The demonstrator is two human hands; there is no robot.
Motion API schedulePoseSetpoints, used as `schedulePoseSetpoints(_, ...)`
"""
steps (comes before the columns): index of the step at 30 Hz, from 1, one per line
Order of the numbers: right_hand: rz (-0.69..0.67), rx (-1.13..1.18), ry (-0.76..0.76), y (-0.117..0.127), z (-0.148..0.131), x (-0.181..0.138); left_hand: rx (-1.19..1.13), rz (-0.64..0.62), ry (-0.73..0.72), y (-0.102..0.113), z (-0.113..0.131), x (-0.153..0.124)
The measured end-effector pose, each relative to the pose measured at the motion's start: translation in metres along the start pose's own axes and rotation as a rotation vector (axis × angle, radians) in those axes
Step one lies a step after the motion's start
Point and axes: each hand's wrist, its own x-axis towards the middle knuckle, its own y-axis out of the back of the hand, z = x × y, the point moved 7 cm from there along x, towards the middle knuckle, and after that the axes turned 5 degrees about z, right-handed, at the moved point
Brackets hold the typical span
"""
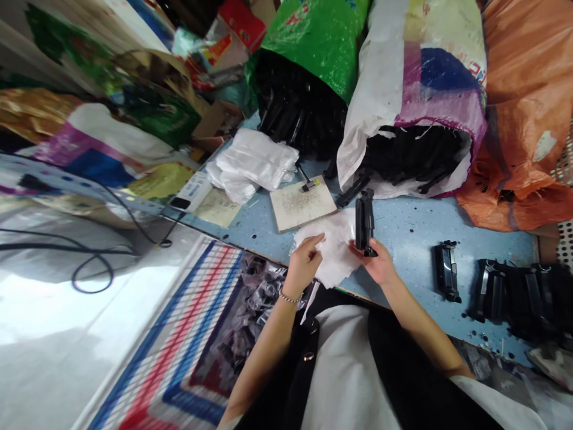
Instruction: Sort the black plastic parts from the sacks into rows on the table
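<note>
My right hand (379,261) is closed round the lower end of a black plastic part (364,221), a long narrow piece held upright. Its fingertips also touch the edge of a thin white plastic bag (338,251). At the bag's other edge is my left hand (305,264), with a beaded bracelet at the wrist. Its index finger points across the bag and the other fingers curl in, seemingly pinching the film. A similar black part (446,272) lies on the blue table (403,224) to the right.
Beyond the hands lie a flat board (302,206) and a stack of white bags (255,158). Open green (313,42) and white (380,77) sacks hold black parts. More black parts (514,289) line the right side. A striped woven bag (201,316) with wrapped pieces stands below the table edge.
</note>
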Motion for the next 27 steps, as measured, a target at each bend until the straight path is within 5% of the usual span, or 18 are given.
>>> schedulePoseSetpoints(9,-0.096,0.042,-0.109,0.001,-0.027,-0.032,-0.246,0.042,0.224,-0.036,-0.021,0.007)
schedulePoseSetpoints(13,-0.130,0.062,-0.135,-0.014,-0.013,-0.020,-0.253,0.140,0.299,-0.033,-0.026,0.010)
schedulePoseSetpoints(20,-0.172,0.144,-0.193,-0.042,0.001,0.016,-0.395,0.042,0.293,-0.052,-0.025,0.013)
schedulePoseSetpoints(27,-0.096,0.082,-0.131,-0.038,-0.009,0.033,-0.398,0.068,0.315,-0.043,-0.027,0.014)
